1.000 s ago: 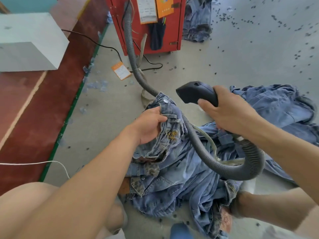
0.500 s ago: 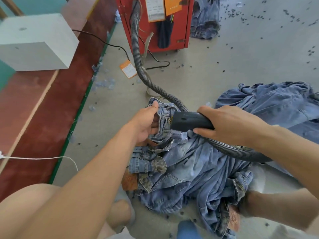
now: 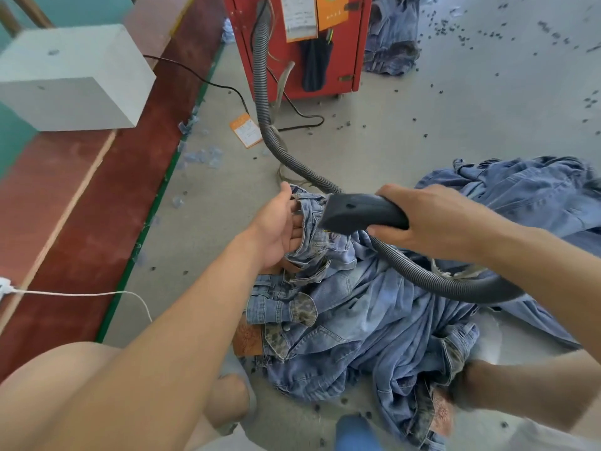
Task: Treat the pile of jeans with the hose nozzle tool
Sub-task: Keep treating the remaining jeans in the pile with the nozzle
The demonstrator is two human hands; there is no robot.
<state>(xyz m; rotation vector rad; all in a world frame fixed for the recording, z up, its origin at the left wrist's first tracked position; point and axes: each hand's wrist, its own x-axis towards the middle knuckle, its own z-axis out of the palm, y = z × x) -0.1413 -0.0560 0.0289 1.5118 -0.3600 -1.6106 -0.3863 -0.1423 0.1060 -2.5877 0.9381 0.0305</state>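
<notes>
A grey concrete floor (image 3: pixel 422 125) carries the near pile of jeans (image 3: pixel 374 320), a far red machine (image 3: pixel 351 60), an orange tag (image 3: pixel 246 130) and scattered dark bits (image 3: pixel 461 34).

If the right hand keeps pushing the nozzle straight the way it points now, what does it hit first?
Most likely the bunched denim fold that the left hand holds up; the nozzle in the right hand already looks against it. Depth is unclear.
</notes>
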